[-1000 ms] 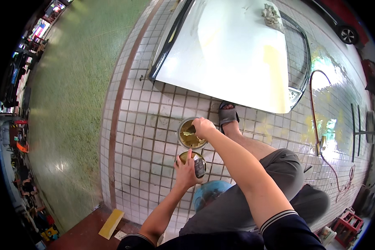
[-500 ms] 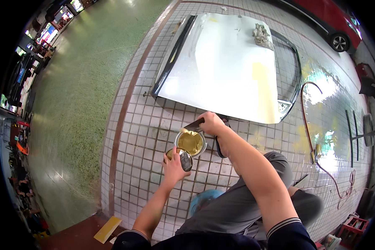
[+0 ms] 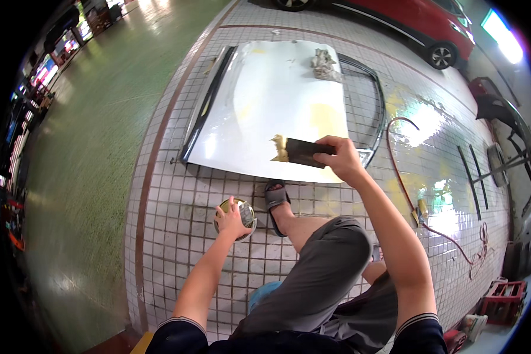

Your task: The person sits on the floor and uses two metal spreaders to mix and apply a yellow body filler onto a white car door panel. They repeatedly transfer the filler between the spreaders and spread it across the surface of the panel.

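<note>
A white car door (image 3: 271, 88) lies flat on the tiles, with pale yellow filler patches (image 3: 327, 118) toward its right side. My right hand (image 3: 343, 158) grips a dark, flat putty spreader (image 3: 305, 153) over the door's near edge. Tan body filler (image 3: 281, 148) clings along the spreader's left edge; whether it touches the panel I cannot tell. On the floor nearer me, my left hand (image 3: 231, 223) spans a round metal lid (image 3: 246, 212) with fingers curled about it. The lid sits over the filler can (image 3: 253, 229), hiding the contents.
Crumpled grey plastic or paper (image 3: 324, 66) rests on the door's far part. A red hose (image 3: 398, 171) winds over the tiles at right. My sandalled foot (image 3: 276, 197) is close to the door. A red car (image 3: 395, 23) stands beyond; a red crate (image 3: 504, 298) is at lower right.
My right hand has carried the spreader from the can up over the door, with filler on its edge. My left hand has brought the lid onto the can. The view has shifted.
</note>
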### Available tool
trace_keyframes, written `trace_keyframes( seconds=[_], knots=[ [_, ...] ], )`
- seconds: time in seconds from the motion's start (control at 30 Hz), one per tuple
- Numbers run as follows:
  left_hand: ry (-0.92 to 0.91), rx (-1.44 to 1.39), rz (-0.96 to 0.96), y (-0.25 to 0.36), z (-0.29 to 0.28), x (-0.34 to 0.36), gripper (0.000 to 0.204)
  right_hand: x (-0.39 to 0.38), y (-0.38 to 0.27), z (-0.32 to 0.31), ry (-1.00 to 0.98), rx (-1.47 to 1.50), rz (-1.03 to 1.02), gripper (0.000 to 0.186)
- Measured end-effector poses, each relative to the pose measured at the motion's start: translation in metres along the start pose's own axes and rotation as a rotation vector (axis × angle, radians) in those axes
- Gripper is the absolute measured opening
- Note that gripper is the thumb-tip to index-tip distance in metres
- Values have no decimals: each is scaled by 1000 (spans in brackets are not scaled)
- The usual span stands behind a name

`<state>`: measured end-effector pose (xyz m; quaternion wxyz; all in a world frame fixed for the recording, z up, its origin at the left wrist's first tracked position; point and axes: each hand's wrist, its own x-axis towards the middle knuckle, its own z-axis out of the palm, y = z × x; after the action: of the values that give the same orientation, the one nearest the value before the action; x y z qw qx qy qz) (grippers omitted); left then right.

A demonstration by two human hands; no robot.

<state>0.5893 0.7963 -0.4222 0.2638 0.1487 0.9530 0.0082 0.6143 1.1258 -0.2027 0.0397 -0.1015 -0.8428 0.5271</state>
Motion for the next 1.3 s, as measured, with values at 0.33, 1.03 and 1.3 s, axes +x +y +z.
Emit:
trace_keyframes(
  seconds=[0.33, 1.03, 1.3],
  knots=[
    [-6, -9, 35, 16, 0, -4, 128, -104, 46, -116, 364, 159, 15, 23],
    [274, 62, 108, 45, -26, -3, 126, -181, 54, -180, 750, -96, -337, 23],
    [714, -340, 459, 178, -160, -31, 82, -194, 57, -197, 812, -563, -685, 35]
  ],
)
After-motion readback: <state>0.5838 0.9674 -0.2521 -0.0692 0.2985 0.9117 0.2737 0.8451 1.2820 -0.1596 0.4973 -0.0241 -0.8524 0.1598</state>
